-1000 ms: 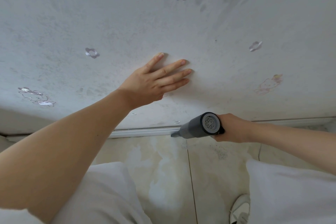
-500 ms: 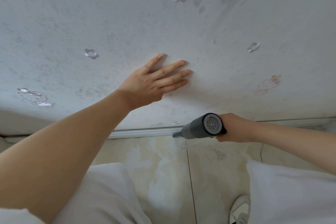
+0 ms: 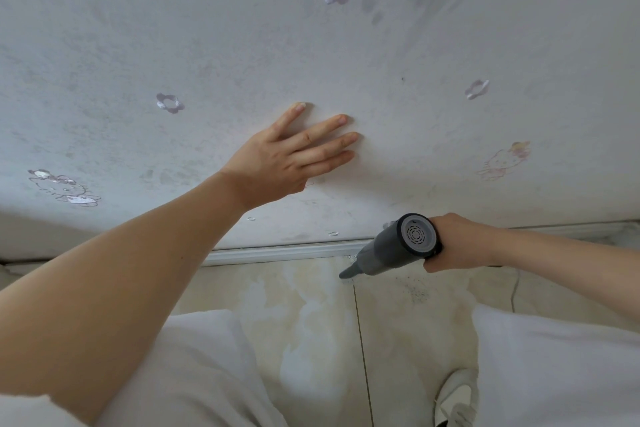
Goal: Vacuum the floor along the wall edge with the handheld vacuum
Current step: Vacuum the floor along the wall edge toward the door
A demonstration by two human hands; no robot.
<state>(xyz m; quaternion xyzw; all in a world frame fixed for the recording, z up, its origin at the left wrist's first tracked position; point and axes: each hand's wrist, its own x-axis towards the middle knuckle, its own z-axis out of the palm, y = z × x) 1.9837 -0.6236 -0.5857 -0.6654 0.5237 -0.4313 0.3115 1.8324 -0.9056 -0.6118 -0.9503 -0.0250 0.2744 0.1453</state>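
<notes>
My right hand (image 3: 457, 243) grips the grey handheld vacuum (image 3: 391, 248) by its handle. The round rear vent faces me, and the narrow nozzle points down and left, its tip on the tiled floor (image 3: 322, 333) just below the white baseboard (image 3: 277, 251). My left hand (image 3: 287, 156) presses flat against the white wall (image 3: 242, 28) with straight, spread fingers, well above and left of the vacuum.
Flower and cartoon-cat stickers dot the wall. Dark specks lie on the floor right of the nozzle (image 3: 417, 291). My knees in white trousers (image 3: 554, 357) fill the bottom corners, with a white shoe (image 3: 457, 399) between them. A thin cord (image 3: 514, 284) crosses the floor at right.
The vacuum and my right hand have shifted slightly right along the baseboard, and the nozzle tip has dropped toward the floor. My left hand stays pressed on the wall.
</notes>
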